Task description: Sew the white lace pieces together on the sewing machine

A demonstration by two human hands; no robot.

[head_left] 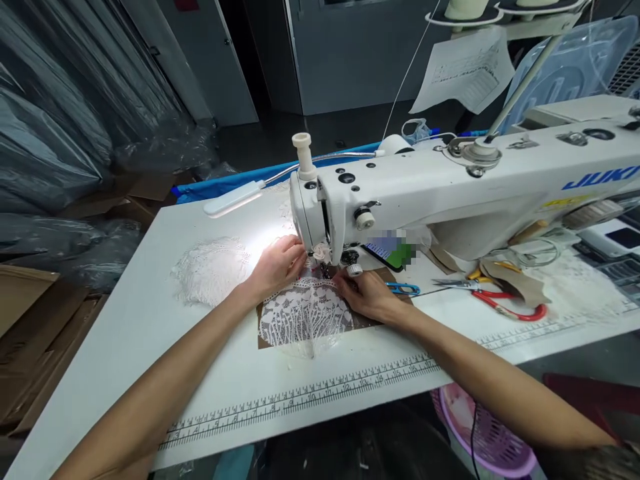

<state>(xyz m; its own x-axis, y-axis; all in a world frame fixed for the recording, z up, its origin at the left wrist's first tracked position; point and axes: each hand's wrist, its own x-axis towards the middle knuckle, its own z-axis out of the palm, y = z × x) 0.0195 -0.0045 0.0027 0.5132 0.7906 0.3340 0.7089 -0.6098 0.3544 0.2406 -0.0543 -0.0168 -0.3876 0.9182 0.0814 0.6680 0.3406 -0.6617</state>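
A white lace piece (305,313) with a scalloped shape lies under the needle area of a white sewing machine (400,193). My left hand (277,268) is beside the machine head, its fingers closed at the upper left edge of the lace. On the other side, my right hand (367,293) has its fingers curled at the upper right edge of the lace. The presser foot is partly hidden by the machine head and a small pale rosette (321,252). A brown sheet (265,333) lies beneath the lace. Blue thread snips (404,289) are just right of my right hand.
A pile of white lace (210,270) lies left on the table (200,373). Red-handled scissors (515,307) and a phone (390,252) lie to the right. A lamp (235,199) lights the needle area. A pink basket (493,433) stands below the table edge.
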